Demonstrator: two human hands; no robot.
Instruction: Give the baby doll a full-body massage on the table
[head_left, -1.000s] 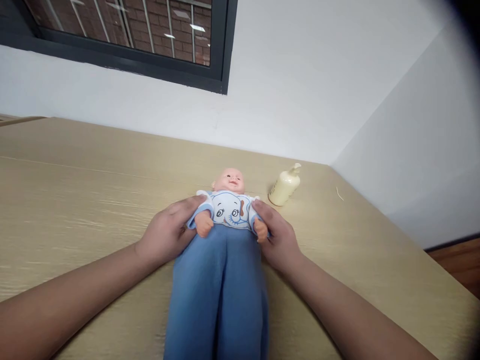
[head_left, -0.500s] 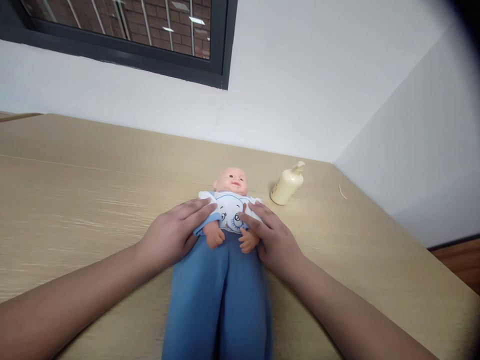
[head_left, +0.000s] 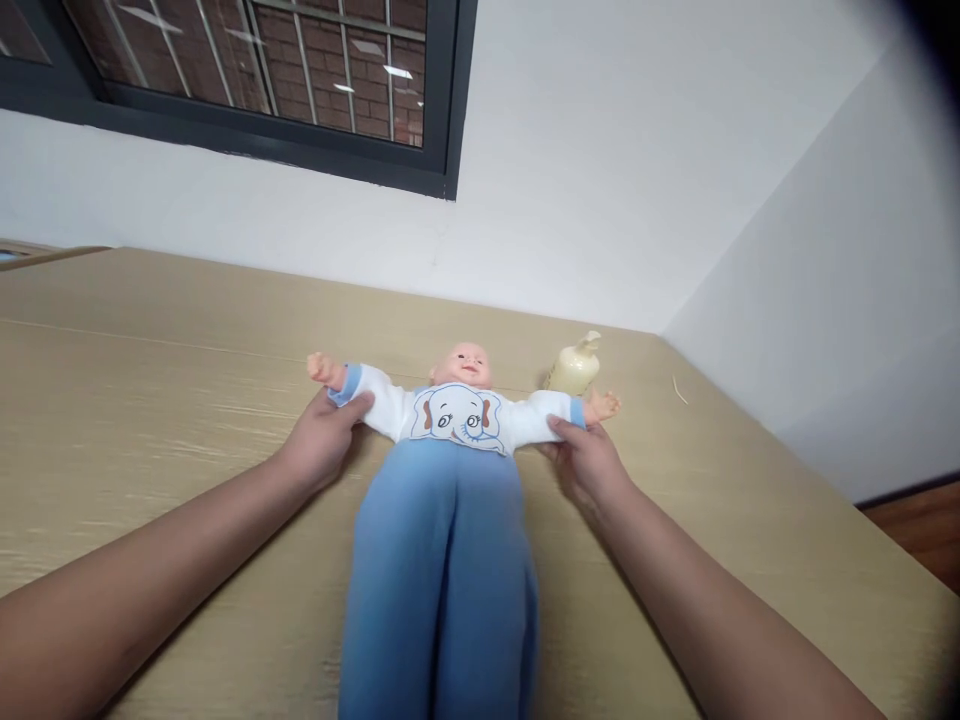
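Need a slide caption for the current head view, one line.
Left hand and right hand hold the sleeves of a doll with outstretched arms, a pump bottle nearby.

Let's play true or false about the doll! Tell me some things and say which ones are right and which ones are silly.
1. The doll lies on its back on the table. True.
2. The left hand holds one sleeve and the right hand holds the other. True.
3. The doll's arms are folded over its tummy. False: they are stretched out to the sides.
4. The bottle is lying flat on its side. False: it stands upright.
5. The trousers are blue. True.
6. The shirt has a big red car on it. False: it has an elephant face.
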